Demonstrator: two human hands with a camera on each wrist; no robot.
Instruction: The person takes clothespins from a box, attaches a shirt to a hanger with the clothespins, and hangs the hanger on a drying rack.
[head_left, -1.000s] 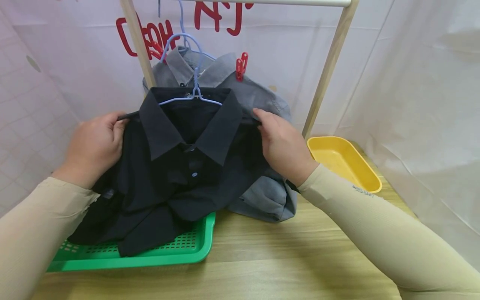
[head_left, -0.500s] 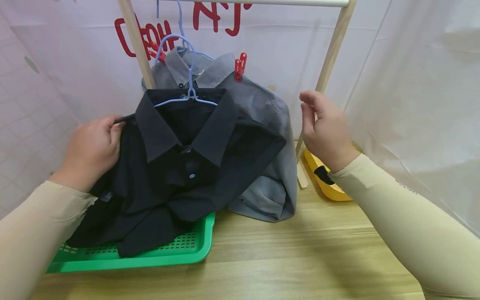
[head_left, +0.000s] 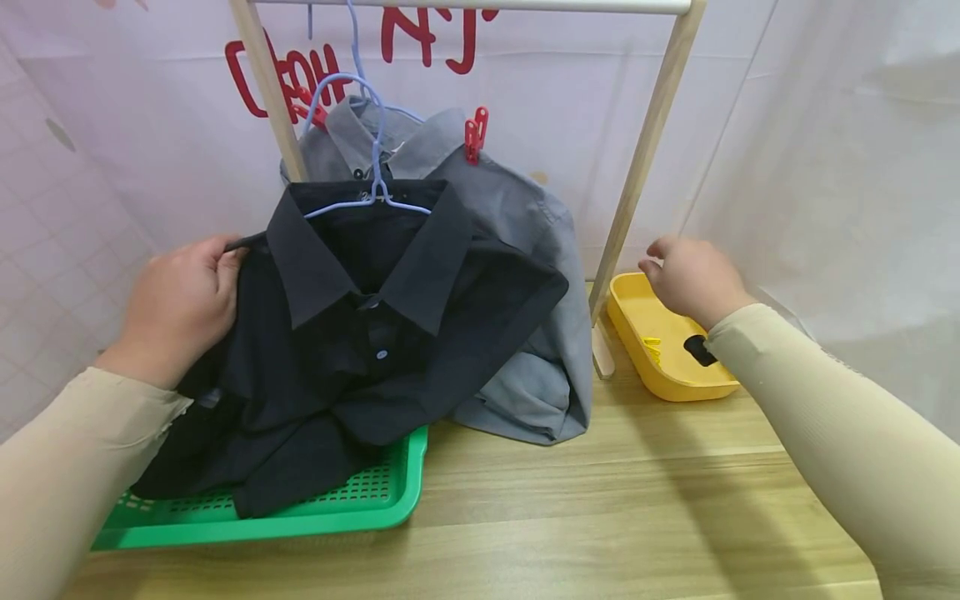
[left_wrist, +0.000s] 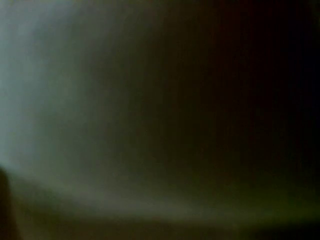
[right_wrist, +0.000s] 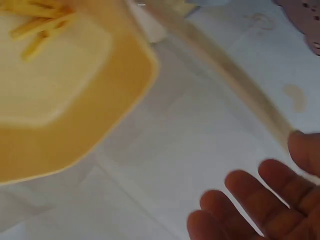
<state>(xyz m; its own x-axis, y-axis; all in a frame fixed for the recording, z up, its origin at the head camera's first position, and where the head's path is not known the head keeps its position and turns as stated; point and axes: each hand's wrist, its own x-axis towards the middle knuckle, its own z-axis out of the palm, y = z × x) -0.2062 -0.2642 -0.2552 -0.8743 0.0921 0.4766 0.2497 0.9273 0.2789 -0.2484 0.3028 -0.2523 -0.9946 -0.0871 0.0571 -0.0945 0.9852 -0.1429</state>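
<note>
A black collared shirt sits on a light blue hanger, its lower part lying over a green basket. My left hand pinches the shirt's shoulder on the left side. Over the yellow tray at the right hovers my right hand, holding nothing. In the right wrist view its fingers are apart and loosely bent. Yellow clothespins lie in the tray, also visible as clothespins in the right wrist view. The left wrist view is too dark and blurred to read.
Behind the black shirt hangs a grey shirt with red clothespins at its shoulders. A wooden rack post stands between the shirts and the tray. The wooden table spreads in front.
My right hand has let go of the black shirt's right shoulder and moved right to above the yellow tray. That shoulder now droops. My left hand keeps its hold.
</note>
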